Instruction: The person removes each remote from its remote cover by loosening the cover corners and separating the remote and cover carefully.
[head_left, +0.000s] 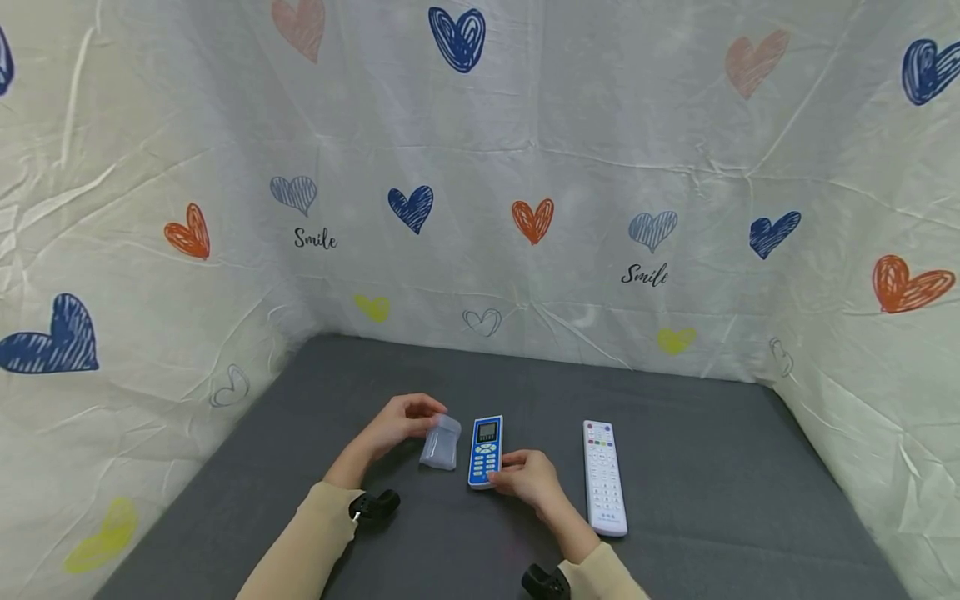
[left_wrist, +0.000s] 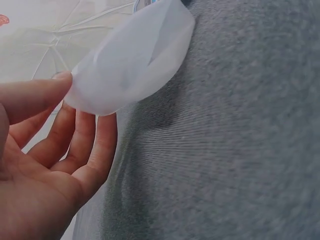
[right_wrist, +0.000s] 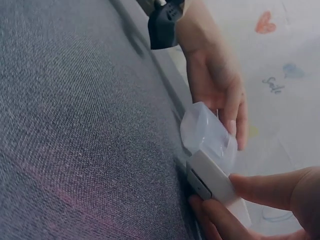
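Observation:
Left of centre in the head view, my left hand (head_left: 401,421) pinches one end of a translucent plastic remote cover (head_left: 442,446). Seen from the left wrist, the cover (left_wrist: 130,60) is hollow and soft-looking, with the thumb on one side and fingertips at its edge. My right hand (head_left: 531,477) grips the lower right side of a small remote control (head_left: 485,454), which has a blue face, a small screen and pale buttons. In the right wrist view the remote's white casing (right_wrist: 215,180) sits between thumb and fingers, close to the cover (right_wrist: 207,132).
A long white remote control (head_left: 605,479) lies on the dark grey tabletop (head_left: 697,467), to the right of my right hand. White cloth (head_left: 585,125) printed with hearts hangs behind the table and along both sides. Black straps with cameras sit on both wrists.

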